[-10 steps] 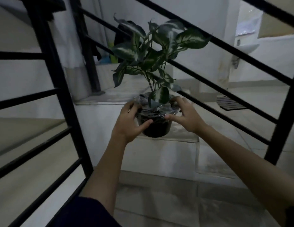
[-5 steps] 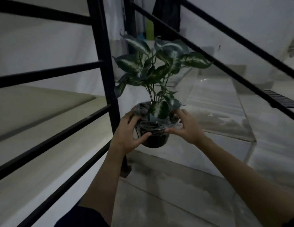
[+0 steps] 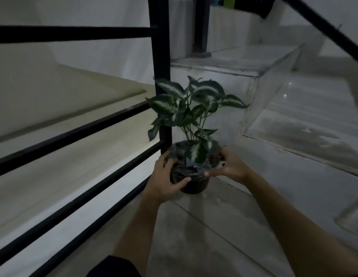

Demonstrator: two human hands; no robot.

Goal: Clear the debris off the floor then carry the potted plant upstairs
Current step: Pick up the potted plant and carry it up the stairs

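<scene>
Both hands are clasping the potted plant (image 3: 191,148) in front of the person, near the middle of the view and held clear of the floor. The left hand (image 3: 167,177) is wrapping the pot's 9 o'clock side, its fingers curled over the rim and its thumb pressing across the front of the dark pot. The right hand (image 3: 231,166) is gripping the 3 o'clock side, fingers curled over the crinkled clear wrapping at the rim and thumb pinching in toward the pot's front. The plant is standing upright, its green-and-white leaves spreading toward 12 o'clock and partly overlapping the black railing post (image 3: 160,66) just behind it. 3 black rails (image 3: 70,134) are running from that post toward 9 o'clock. Pale tiled steps (image 3: 244,62) are rising toward 1 o'clock, and the tiled floor (image 3: 194,236) is lying below the pot. A dark sleeve (image 3: 114,266) is showing at 6 o'clock.
</scene>
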